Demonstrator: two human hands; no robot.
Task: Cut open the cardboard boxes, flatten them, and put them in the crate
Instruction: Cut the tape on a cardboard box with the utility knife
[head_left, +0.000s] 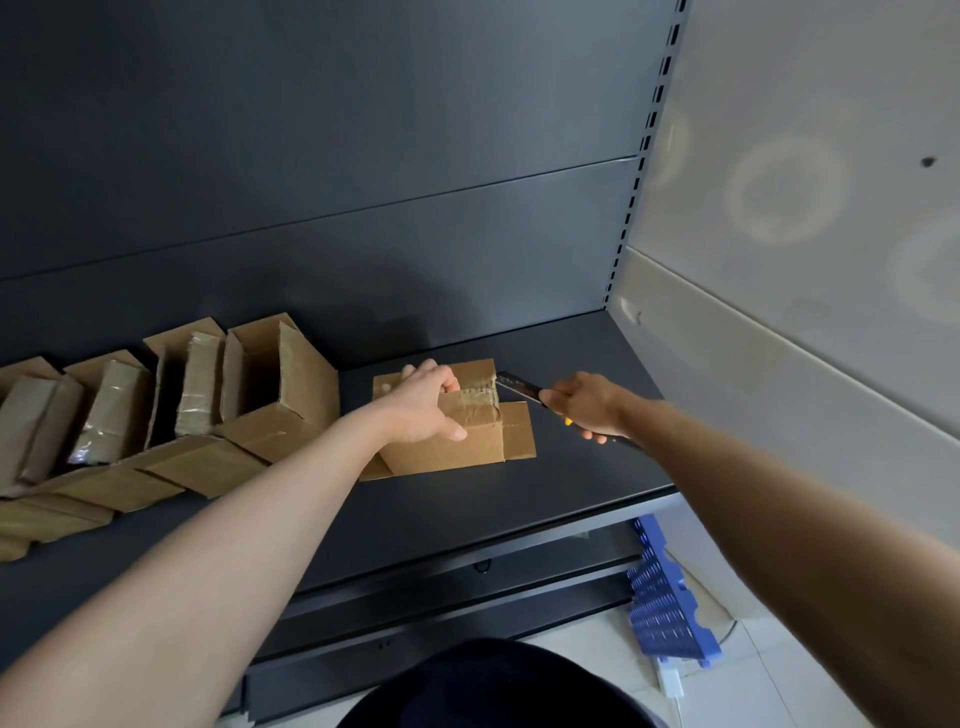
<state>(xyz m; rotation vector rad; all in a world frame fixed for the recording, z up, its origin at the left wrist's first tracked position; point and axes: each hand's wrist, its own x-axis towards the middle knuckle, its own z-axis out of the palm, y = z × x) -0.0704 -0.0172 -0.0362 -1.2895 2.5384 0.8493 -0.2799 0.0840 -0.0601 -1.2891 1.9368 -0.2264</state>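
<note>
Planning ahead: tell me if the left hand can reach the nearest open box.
Probably yes: the open box stands just beside the left hand, nothing between, though that hand grips the taped box.

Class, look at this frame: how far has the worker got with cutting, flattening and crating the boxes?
Done: little; the row of boxes at left stands unflattened, the rightmost one open. In hand: the left hand grips the box while the right hand holds the knife at its taped seam. Left: flattening everything and loading the blue crate on the floor, whose contents are hidden.
</note>
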